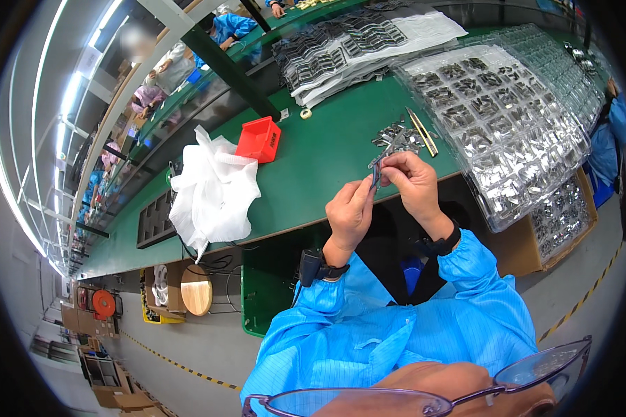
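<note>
My left hand (349,213) pinches a small, thin dark part (376,175) upright between thumb and fingertips, above the front edge of the green table. At its upper end, my right hand (410,182) is closed with thumb and forefinger pressed together on the same part. The exact kind of part is too small to make out. Just beyond the hands lies a loose pile of small metal pieces (398,136). A pair of tweezers (422,132) rests beside that pile, on its right.
Clear plastic trays (583,154) of small metal parts are stacked at the right. Dark parts (355,48) lie on white sheets at the back. A red bin (259,139), crumpled white wrap (214,191) and black tray (154,224) stand left. A green crate (254,295) sits below.
</note>
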{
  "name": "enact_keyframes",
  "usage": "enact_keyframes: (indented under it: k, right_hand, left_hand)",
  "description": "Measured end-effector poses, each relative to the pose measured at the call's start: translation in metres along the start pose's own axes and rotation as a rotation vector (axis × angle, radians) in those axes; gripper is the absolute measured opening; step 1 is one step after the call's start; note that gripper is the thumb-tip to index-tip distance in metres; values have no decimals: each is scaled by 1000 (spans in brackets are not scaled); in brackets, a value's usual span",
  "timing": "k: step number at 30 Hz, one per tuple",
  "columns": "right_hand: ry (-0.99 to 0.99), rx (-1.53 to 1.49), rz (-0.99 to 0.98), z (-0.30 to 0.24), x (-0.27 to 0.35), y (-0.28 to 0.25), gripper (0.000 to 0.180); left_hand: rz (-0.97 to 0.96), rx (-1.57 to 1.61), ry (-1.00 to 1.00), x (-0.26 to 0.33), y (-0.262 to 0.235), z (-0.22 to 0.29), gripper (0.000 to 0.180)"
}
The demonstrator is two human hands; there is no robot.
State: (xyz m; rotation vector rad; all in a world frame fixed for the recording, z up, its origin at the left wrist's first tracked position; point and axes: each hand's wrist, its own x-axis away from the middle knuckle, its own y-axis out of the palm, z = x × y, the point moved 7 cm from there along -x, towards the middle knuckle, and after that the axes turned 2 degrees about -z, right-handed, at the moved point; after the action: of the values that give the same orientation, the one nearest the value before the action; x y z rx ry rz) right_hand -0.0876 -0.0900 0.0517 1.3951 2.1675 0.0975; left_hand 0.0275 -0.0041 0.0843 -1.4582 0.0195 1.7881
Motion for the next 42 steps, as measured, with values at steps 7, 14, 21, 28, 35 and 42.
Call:
enact_keyframes:
  k: [7,14,21,28,35,42]
  right_hand:
    - [-300,354,21,-30,1,9,8]
    - [-426,366,-12,-24,73,27,13]
    - [-420,268,97,-16,140,17,13]
    - [-518,319,128,-48,169,-5,16]
    - [-495,415,12,-44,195,2,10]
    - [-545,-172,-109,-168,222,-92,41]
  left_hand:
    - [-57,105,-138,8,-1,1,26]
    - [-4,341,-365,94,-20,24,30]
    - [-145,417,-560,146,-17,56,44]
    - [-216,382,-537,128,-8,112,40]
    - [-241,546,-682,140,-26,126,21]
    - [-227,732,-961,162,-42,124,28]
